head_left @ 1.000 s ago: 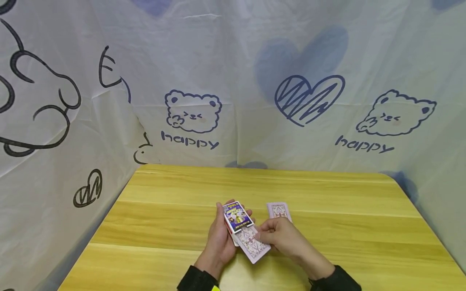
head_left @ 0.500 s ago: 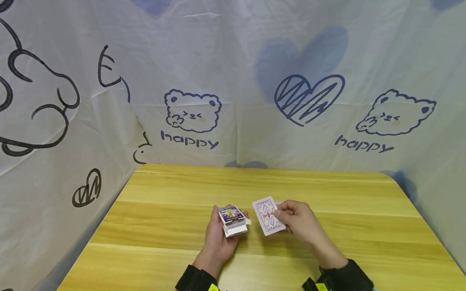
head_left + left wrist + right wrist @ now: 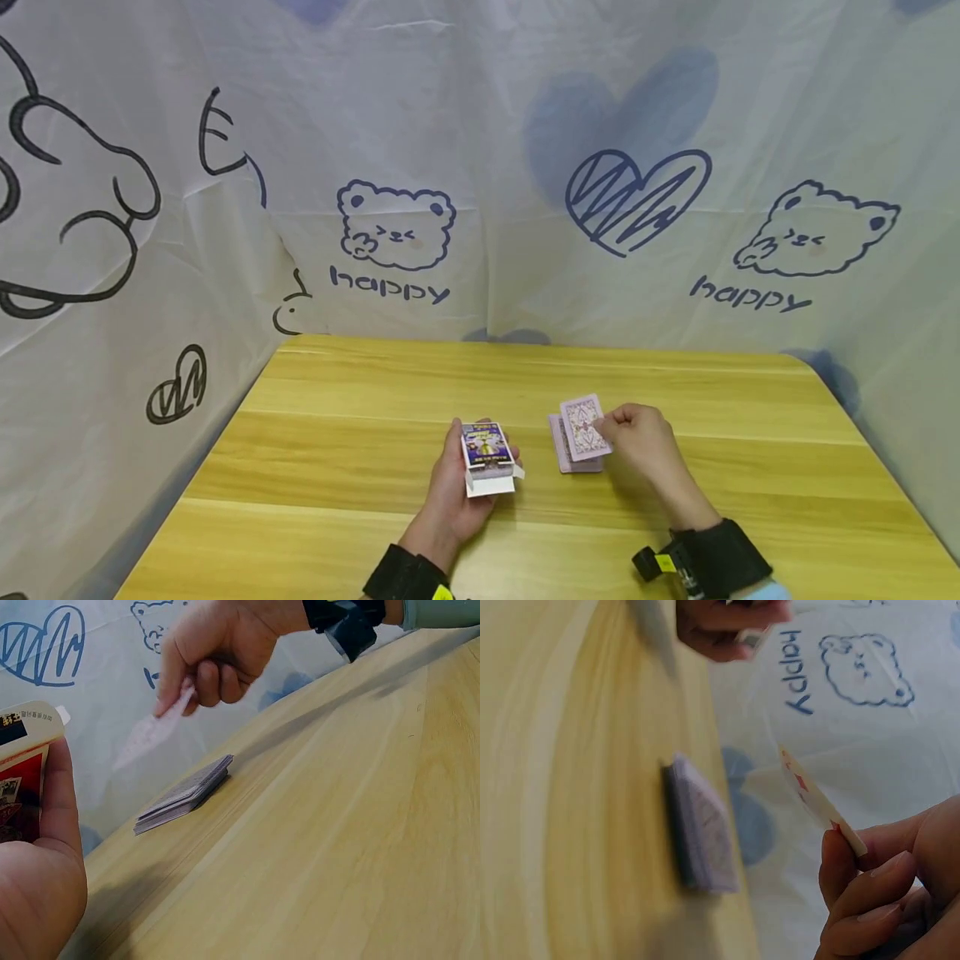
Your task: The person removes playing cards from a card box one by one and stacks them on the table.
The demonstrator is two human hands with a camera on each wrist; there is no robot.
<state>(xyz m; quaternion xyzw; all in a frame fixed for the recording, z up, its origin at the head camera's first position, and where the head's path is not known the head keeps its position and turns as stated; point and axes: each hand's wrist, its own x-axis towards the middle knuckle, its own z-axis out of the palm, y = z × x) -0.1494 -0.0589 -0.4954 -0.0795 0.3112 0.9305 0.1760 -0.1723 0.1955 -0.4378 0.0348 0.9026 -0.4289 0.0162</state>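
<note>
Wide tabletop (image 3: 720,442), far edge (image 3: 675,353) beyond card stack (image 3: 184,796)

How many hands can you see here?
2. The left hand holds an open card box; the right hand pinches at least one card above the pile on the table.

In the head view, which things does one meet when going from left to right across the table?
Left hand gripping the open card box → stack of cards → right hand. The single card it pinches overlaps the stack there, so I leave it out.
</note>
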